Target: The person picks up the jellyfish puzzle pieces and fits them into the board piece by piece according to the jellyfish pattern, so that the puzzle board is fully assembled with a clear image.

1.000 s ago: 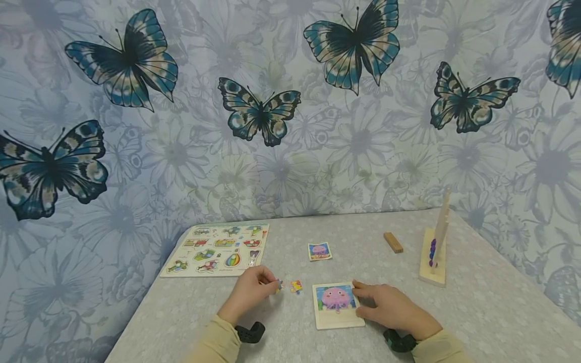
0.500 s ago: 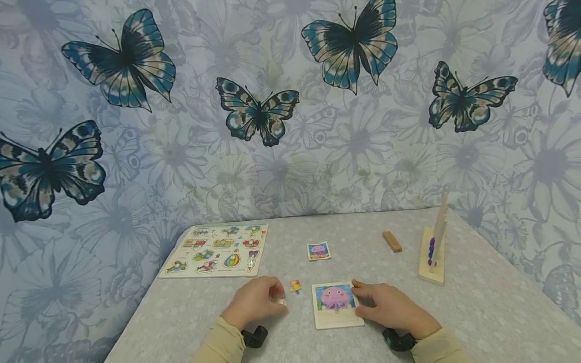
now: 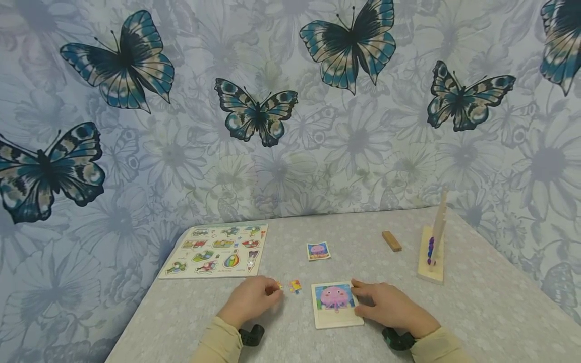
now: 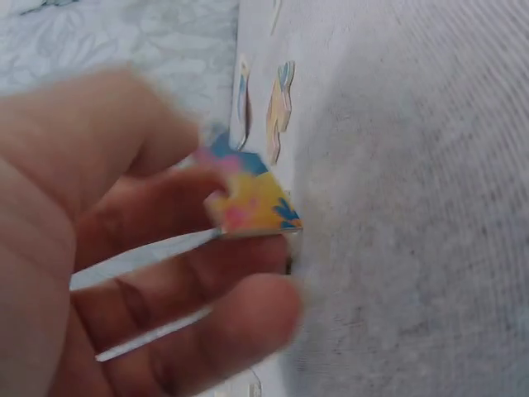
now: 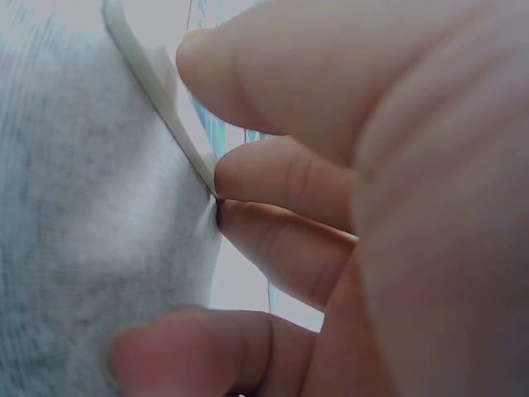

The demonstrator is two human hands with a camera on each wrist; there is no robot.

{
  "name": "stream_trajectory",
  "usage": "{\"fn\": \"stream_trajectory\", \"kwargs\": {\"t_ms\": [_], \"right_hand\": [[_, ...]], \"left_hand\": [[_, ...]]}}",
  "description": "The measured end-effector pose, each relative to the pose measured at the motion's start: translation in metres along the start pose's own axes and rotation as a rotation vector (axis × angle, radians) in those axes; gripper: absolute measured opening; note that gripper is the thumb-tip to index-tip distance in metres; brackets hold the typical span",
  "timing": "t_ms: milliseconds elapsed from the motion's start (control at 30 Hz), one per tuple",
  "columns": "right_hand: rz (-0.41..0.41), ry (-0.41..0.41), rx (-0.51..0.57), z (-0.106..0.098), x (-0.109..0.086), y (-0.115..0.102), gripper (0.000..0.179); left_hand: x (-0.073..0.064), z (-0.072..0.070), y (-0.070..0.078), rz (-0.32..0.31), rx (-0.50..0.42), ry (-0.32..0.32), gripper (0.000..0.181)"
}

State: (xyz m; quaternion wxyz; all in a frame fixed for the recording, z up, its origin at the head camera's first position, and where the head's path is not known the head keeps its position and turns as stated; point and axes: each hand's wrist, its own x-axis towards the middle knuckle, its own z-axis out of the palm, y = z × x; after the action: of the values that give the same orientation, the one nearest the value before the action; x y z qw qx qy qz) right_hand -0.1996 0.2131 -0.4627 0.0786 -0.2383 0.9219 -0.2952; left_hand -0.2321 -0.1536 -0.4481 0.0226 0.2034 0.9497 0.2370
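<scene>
My left hand [image 3: 253,300] pinches a small jigsaw piece [image 4: 252,194] in yellow, pink and blue; in the left wrist view its printed face shows between thumb and fingers. A second jigsaw piece [image 3: 295,286], yellow and red, lies on the table just right of that hand. The wooden puzzle board [image 3: 338,318] lies flat, a pink jellyfish picture filling its upper part and bare wood below. My right hand [image 3: 388,306] holds the board by its right side. From the right wrist, fingertips [image 5: 235,169] touch the board's edge, with the thumb close to its face.
Behind the board lies a small jellyfish card [image 3: 319,250]. A large picture-puzzle board [image 3: 215,252] lies at the back left. Farther right are a wooden block [image 3: 392,241] and an upright wooden stand [image 3: 430,272] with purple beads. A butterfly-patterned wall covering [image 3: 281,186] closes off the back.
My left hand drew back toward me and turned the jigsaw piece, then moved slightly away again, still pinching it. The right hand and the jellyfish board stay in place.
</scene>
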Motion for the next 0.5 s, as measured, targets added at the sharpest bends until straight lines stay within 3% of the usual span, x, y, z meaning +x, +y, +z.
{"fn": "stream_trajectory", "kwargs": {"t_ms": [333, 500], "right_hand": [[0.003, 0.004, -0.007, 0.000, 0.001, 0.000, 0.055], [0.011, 0.000, 0.002, -0.001, -0.001, -0.001, 0.055]], "left_hand": [[-0.002, 0.002, 0.006, -0.033, 0.062, 0.177, 0.012], [0.002, 0.005, 0.015, -0.009, -0.006, 0.210, 0.011]]}}
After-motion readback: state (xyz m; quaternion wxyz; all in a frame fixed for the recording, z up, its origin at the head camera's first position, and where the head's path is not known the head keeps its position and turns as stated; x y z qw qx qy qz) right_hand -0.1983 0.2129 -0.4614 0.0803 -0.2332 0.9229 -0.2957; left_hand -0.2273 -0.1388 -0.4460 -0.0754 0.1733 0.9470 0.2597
